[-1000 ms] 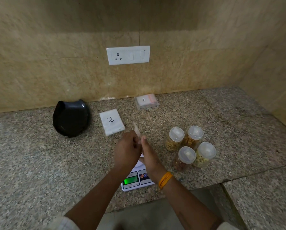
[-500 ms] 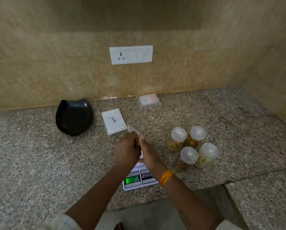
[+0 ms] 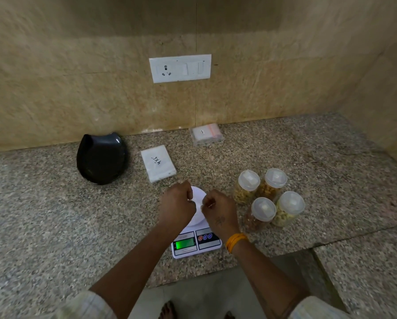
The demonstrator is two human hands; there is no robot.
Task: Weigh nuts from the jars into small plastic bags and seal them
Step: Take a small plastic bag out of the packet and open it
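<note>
My left hand (image 3: 178, 204) and my right hand (image 3: 218, 210) hover close together over the round white platform of a white kitchen scale (image 3: 196, 244) with a lit green display. Both pinch a small clear plastic bag (image 3: 196, 199) stretched between them; the bag is barely visible against the platform. Four clear jars of nuts with clear lids (image 3: 268, 199) stand in a cluster just right of my right hand. A white pack of bags marked with handwriting (image 3: 158, 165) lies behind the scale, and another clear pack with a red strip (image 3: 206, 134) lies by the wall.
A black plate (image 3: 100, 158) leans at the back left of the granite counter (image 3: 43, 215). A switch and socket panel (image 3: 180, 68) sits on the wall. The counter edge steps back in front of me, with the floor and my feet below.
My hands have drawn apart a little and dropped lower over the scale platform, which now shows between them. The bag no longer sticks up above my fingers.
</note>
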